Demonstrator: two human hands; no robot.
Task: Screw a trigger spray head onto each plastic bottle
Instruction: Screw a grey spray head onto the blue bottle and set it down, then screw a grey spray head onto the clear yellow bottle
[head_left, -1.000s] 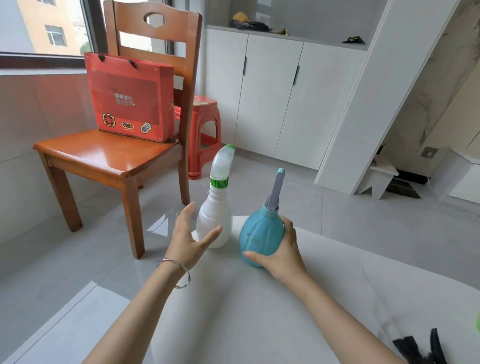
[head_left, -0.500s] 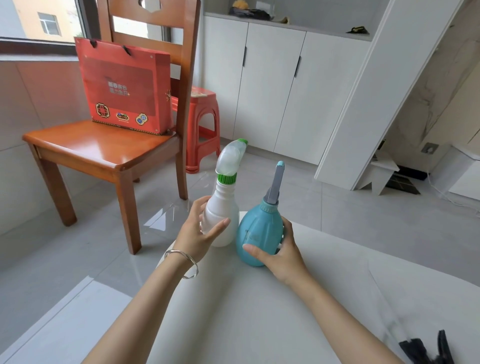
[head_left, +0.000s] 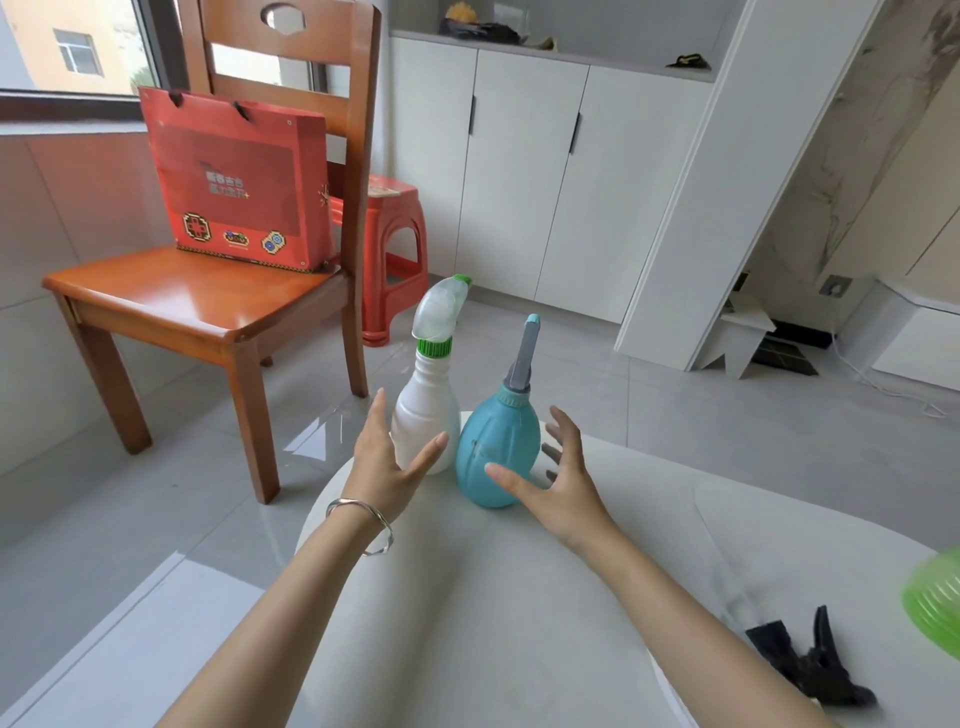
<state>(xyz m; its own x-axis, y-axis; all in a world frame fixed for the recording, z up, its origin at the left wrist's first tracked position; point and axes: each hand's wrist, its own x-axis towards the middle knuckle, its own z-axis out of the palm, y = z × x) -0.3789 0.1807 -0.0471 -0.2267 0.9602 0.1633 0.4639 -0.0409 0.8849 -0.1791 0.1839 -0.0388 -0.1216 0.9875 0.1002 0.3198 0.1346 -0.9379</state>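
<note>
A white plastic bottle (head_left: 423, 415) with a green-collared translucent spray head (head_left: 440, 312) stands upright near the far edge of the white table (head_left: 519, 597). Right beside it stands a round teal bottle (head_left: 496, 452) with a grey spray head (head_left: 523, 353). My left hand (head_left: 387, 462) is spread open just in front of the white bottle, fingers apart, holding nothing. My right hand (head_left: 558, 478) is open too, beside and in front of the teal bottle, its fingers off the bottle.
A black clamp (head_left: 810, 665) lies on the table at the right, next to a blurred green object (head_left: 935, 603) at the frame edge. Beyond the table stand a wooden chair (head_left: 208, 296) bearing a red box (head_left: 244, 182), a red stool (head_left: 395, 244) and white cabinets (head_left: 519, 171).
My left hand has let go of the white bottle and my right hand has let go of the teal one; both hands have drawn back and opened.
</note>
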